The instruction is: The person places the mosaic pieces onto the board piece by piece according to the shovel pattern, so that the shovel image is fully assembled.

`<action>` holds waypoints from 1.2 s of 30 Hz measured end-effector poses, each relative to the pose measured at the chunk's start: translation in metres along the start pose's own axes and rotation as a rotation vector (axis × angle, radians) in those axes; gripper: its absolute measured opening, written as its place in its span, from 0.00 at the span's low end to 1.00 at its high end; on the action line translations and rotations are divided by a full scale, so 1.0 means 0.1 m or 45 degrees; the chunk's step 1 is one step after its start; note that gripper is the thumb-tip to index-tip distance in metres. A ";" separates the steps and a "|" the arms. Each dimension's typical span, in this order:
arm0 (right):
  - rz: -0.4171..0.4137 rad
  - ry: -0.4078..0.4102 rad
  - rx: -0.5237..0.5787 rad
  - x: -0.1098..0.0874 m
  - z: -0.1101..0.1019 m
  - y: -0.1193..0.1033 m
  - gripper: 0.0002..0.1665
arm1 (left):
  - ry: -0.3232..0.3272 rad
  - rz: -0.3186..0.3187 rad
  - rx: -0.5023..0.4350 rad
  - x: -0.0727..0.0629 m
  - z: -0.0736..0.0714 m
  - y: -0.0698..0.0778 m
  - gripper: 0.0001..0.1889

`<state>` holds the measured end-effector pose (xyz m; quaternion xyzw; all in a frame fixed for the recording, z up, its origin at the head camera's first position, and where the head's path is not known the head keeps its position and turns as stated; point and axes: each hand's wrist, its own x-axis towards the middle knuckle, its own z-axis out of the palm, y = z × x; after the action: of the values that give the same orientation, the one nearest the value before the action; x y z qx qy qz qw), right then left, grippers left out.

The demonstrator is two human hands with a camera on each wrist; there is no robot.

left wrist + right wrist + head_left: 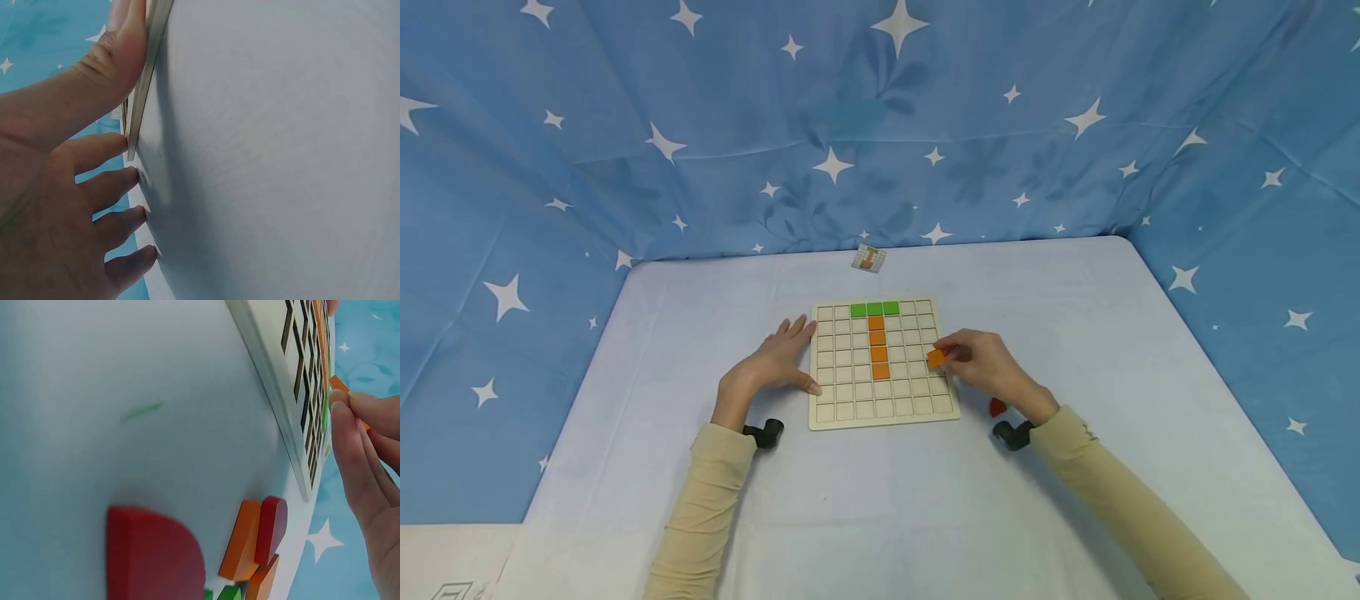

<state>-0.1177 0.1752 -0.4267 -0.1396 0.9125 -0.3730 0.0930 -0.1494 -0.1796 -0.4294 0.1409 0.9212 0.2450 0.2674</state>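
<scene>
A pale wooden grid board (847, 410) lies on the white table. Three green square tiles (875, 309) form a row at its top, with several orange tiles (878, 354) in a column below the middle one. My left hand (771, 360) rests at the board's left side, fingers spread; its thumb (122, 56) touches the board's edge in the left wrist view. My right hand (988, 364) pinches an orange tile (936, 358) over the board's right side. In the right wrist view, the fingers partly hide this tile.
Beside the board on the right, partly under my right wrist, lie loose pieces: a red rounded piece (153, 556), an orange block (241, 540), another red piece (272, 530) and green ones (230, 592). A small pattern card (868, 257) lies behind the board. Blue star-printed cloth (850, 108) hangs around the table.
</scene>
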 end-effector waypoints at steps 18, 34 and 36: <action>-0.033 -0.131 -0.020 0.12 0.09 -0.12 0.17 | 0.001 0.016 -0.025 -0.01 0.00 -0.02 0.62; -0.080 -0.220 -0.034 0.26 0.25 -0.24 0.16 | -0.008 0.013 -0.040 -0.03 -0.02 -0.01 0.61; -0.083 -0.229 -0.056 0.28 0.27 -0.24 0.16 | -0.012 0.013 -0.043 -0.03 -0.03 -0.01 0.62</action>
<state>-0.1320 0.1321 -0.4300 -0.2043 0.9035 -0.3415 0.1593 -0.1488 -0.1823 -0.4269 0.1423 0.9149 0.2613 0.2729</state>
